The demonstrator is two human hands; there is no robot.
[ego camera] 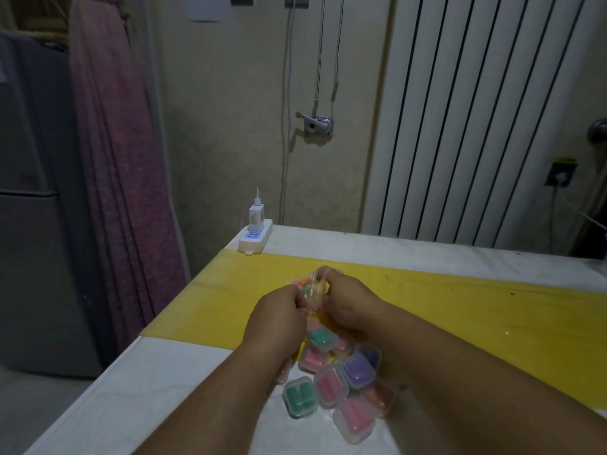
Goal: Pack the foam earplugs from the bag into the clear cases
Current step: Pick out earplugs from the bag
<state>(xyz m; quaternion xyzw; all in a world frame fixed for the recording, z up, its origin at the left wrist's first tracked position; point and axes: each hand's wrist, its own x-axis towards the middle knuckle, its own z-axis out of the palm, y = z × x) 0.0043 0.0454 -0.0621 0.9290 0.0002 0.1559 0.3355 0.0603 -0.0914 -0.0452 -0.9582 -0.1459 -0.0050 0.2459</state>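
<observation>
A small clear plastic bag (310, 288) with coloured foam earplugs inside is held up above the yellow strip of the table. My left hand (279, 318) pinches its left side and my right hand (348, 302) pinches its right side, fingers closed on the plastic. Below my wrists lies a pile of clear cases (341, 376) that hold green, pink, purple and orange earplugs; my forearms cover part of the pile.
The table (164, 389) is white with a yellow band (460, 307). A white power strip with a charger (255, 236) sits at the far left corner. The left table edge drops off beside a pink curtain (118, 175). A radiator (476, 126) stands behind.
</observation>
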